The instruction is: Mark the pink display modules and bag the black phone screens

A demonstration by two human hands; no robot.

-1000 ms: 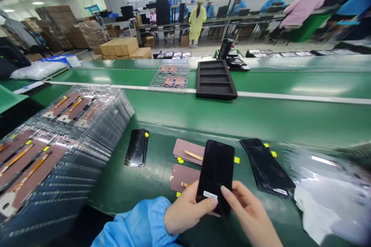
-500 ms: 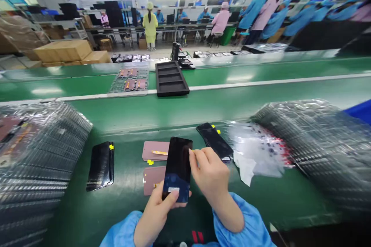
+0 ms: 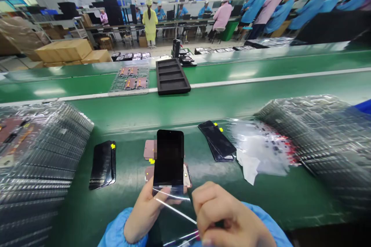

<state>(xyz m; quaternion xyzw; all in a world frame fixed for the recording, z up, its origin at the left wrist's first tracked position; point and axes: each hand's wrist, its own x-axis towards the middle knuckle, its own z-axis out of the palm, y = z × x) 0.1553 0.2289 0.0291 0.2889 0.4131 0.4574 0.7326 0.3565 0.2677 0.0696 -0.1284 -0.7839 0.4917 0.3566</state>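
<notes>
My left hand grips a black phone screen panel by its lower part and holds it up over the green belt. My right hand pinches a thin clear film, which stretches from the panel's lower edge. Two panels with pink backs lie face down behind the held panel, which partly hides them. Another black panel lies to the left, with a yellow tab. A small stack of black panels lies to the right.
Stacks of clear blister trays rise on both sides of the belt. A heap of loose plastic film lies at right. Farther off are a black foam tray, a clear tray of pink panels, cartons, and several co-workers.
My right hand has moved from the panel's upper edge down to its lower edge, and clear film now stretches from the panel. The view has swung left since the oldest frame.
</notes>
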